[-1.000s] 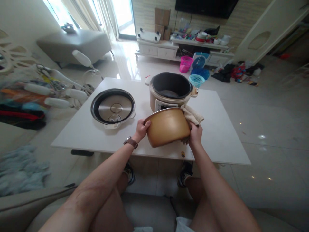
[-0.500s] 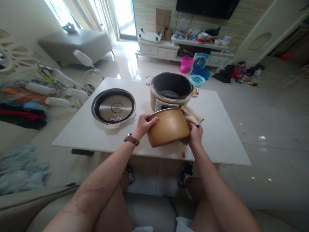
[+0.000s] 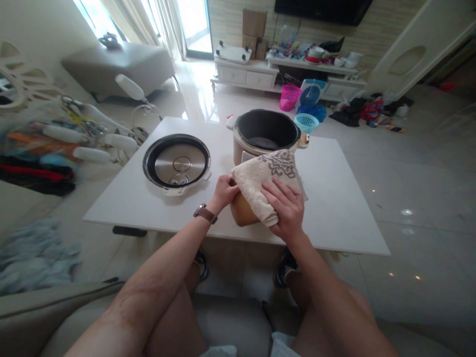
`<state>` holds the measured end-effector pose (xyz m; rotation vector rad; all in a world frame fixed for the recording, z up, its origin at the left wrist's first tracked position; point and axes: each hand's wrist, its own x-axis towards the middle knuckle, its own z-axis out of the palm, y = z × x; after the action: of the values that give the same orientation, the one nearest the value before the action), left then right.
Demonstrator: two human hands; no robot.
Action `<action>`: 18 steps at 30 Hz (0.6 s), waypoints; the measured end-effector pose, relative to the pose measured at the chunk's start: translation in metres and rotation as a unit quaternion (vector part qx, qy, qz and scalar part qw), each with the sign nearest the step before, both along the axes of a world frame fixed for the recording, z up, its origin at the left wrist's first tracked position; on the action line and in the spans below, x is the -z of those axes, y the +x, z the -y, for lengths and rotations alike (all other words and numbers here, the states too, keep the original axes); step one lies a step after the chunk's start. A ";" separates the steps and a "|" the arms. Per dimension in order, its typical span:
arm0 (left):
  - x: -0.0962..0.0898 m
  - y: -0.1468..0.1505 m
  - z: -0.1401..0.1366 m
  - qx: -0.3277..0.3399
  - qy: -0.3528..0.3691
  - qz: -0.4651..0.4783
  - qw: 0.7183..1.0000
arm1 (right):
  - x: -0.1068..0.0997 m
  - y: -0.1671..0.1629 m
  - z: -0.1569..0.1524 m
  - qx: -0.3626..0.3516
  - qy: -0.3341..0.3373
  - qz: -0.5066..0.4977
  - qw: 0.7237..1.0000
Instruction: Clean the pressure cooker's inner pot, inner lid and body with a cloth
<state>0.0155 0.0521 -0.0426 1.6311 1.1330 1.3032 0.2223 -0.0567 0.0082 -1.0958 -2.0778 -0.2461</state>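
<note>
A golden-brown inner pot (image 3: 242,210) is tilted in front of me above the table's near side. My left hand (image 3: 224,192) is closed on its left rim. A beige towel (image 3: 253,181) with a grey pattern covers much of the pot's wall. My right hand (image 3: 285,206) holds this towel against the pot, its fingers lying across the cloth. Behind the pot stands the cooker body (image 3: 266,130), with a dark hollow inside. To the left lies the cooker lid (image 3: 182,163), its metal inner side facing up.
The white table (image 3: 342,208) carries these things. Beyond it, a pink basket (image 3: 289,97) and a light blue basket (image 3: 306,122) stand on the floor. A lamp with white shades (image 3: 121,142) is close to the table's left edge.
My right hand has moved from the pot's right side onto its near wall, spreading the towel over it. My left hand still grips the left rim.
</note>
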 end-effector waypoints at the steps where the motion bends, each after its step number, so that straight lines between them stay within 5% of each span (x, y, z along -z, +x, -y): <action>1: 0.000 0.000 0.000 0.002 -0.004 -0.002 1.000 | 0.001 0.002 -0.001 0.008 -0.003 -0.021 1.000; 6: 0.002 -0.001 0.004 0.016 -0.025 -0.002 1.000 | 0.020 0.018 -0.015 0.099 -0.053 -0.228 0.967; 14: 0.019 -0.008 0.002 -0.012 -0.013 0.031 0.999 | 0.055 0.039 -0.046 0.181 -0.161 -0.553 0.797; 18: 0.029 -0.014 0.001 -0.030 -0.010 0.050 0.998 | 0.063 0.043 -0.051 0.211 -0.188 -0.585 0.760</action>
<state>0.0016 0.0511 -0.0715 1.5100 1.1378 1.3906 0.2654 -0.0060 -0.0552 -1.4133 -0.7304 0.5654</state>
